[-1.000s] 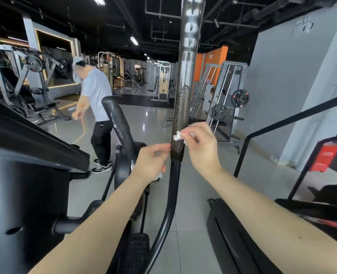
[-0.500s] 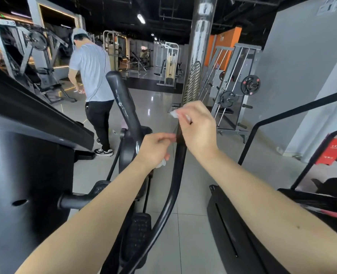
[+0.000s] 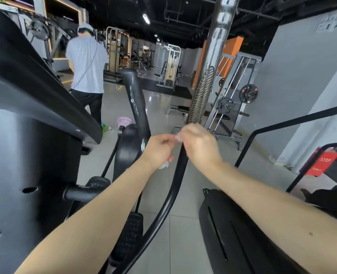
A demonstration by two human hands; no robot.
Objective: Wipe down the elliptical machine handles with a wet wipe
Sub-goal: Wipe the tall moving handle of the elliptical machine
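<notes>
1. Large black elliptical machine body (image 3: 25,155) filled the left side of the view, above a glossy grey tiled floor (image 3: 163,107).
2. Second black machine shroud (image 3: 233,234) sat low right, well apart from the hands.
3. Person in a pale grey T-shirt and black trousers (image 3: 86,72) stood upper left, back turned.
4. Thick black padded upright handle (image 3: 136,99) rose just left of the hands.
5. Thin curved black tubular handle (image 3: 173,188) ran up from bottom centre, between the two hands.
6. Left hand (image 3: 157,149) was curled closed; white material showed below it, blurred.
7. Right hand (image 3: 199,145) was pinched shut on a small white wet wipe (image 3: 178,138), at the tube's top.
</notes>
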